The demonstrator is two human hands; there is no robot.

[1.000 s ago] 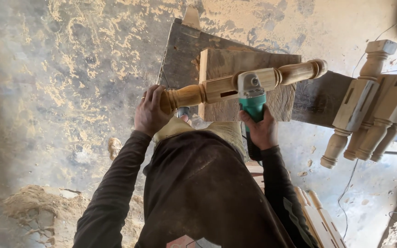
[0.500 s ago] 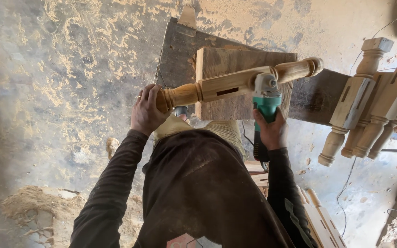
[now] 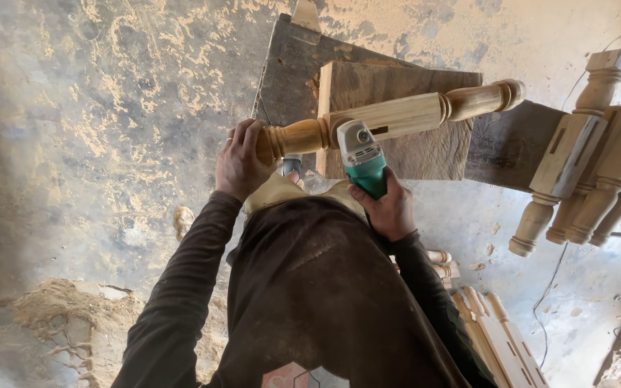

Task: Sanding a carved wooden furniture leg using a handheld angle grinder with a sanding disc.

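Sawdust-strewn floor [image 3: 95,108] beneath hands: left hand [image 3: 238,162] clasping turned wooden leg [image 3: 389,118], right hand [image 3: 389,208] gripping green grinder [image 3: 362,159].

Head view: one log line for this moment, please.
left hand: grips turned wooden leg end | right hand: holds green power sander against leg

You get bright, warm daylight falling from about two o'clock, washing the dusty grey concrete floor [image 3: 109,108] pale toward twelve. Your dark brown garment [image 3: 310,287] sits in shade at six. The wide lens bends lines near the edges. At three o'clock the pale turned wooden legs [image 3: 583,172] stay sharp; the seven o'clock corner looks soft.
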